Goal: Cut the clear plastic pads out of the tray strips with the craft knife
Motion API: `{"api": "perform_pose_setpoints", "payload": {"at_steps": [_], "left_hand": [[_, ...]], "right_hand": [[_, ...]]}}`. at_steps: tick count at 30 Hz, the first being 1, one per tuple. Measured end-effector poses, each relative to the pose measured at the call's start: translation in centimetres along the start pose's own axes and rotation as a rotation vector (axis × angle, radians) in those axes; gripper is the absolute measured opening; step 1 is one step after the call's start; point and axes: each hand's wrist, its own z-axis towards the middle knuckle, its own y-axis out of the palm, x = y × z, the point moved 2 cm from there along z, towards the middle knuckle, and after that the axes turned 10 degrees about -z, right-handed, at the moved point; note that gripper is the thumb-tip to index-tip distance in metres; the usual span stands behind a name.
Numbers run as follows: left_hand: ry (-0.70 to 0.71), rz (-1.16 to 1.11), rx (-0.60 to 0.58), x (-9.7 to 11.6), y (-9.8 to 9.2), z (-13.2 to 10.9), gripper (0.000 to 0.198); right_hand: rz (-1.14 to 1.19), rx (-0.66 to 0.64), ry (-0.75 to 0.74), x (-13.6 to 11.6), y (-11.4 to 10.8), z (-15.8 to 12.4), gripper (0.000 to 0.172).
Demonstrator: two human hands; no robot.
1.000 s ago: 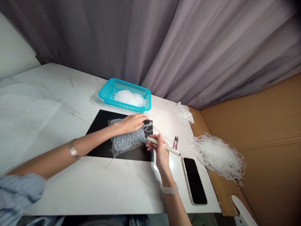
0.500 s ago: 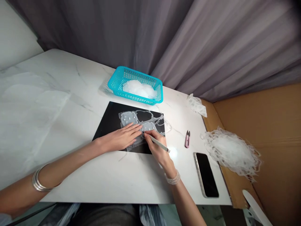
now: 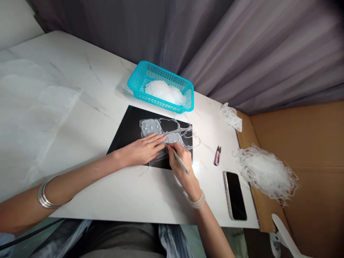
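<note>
A translucent plastic sheet (image 3: 151, 126) with moulded panels and cut-out openings lies on a black mat (image 3: 126, 130). My left hand (image 3: 145, 148) rests flat on the sheet's near left part, fingers stretched out and covering some of it. Close beside those fingertips, my right hand (image 3: 182, 163) is closed around a slim, light-coloured pen-shaped tool (image 3: 180, 161). Its tip points down at the sheet by the left fingers; the tip itself is too small to make out. Loose, thin trimmed strands of the sheet (image 3: 195, 138) curl past the mat's right edge.
Behind the mat stands a blue basket (image 3: 134, 84) holding whitish translucent pieces (image 3: 166, 92). To the right lie pink thread snips (image 3: 217, 156), a phone (image 3: 235, 195), a crumpled plastic piece (image 3: 231, 116) and a heap of plastic trimmings (image 3: 266, 173) by a cardboard box (image 3: 303, 150).
The view has shifted a little, so the table's things sit slightly higher in it. The tool in my right hand is tilted more steeply; my left hand stays on the sheet.
</note>
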Motion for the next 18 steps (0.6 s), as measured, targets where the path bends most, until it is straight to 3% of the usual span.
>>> {"api": "perform_pose_setpoints", "payload": {"at_steps": [5, 14, 18], "left_hand": [[0.012, 0.082, -0.062, 0.1, 0.0, 0.0, 0.042], [0.057, 0.250, -0.064, 0.2, 0.1, -0.1, 0.046], [0.074, 0.257, -0.049, 0.0, 0.2, -0.3, 0.048]], "right_hand": [[-0.128, -0.049, -0.018, 0.2, 0.1, -1.7, 0.027], [-0.446, 0.072, -0.250, 1.3, 1.9, 0.4, 0.030], [-0.532, 0.001, -0.306, 1.4, 1.8, 0.6, 0.035]]}}
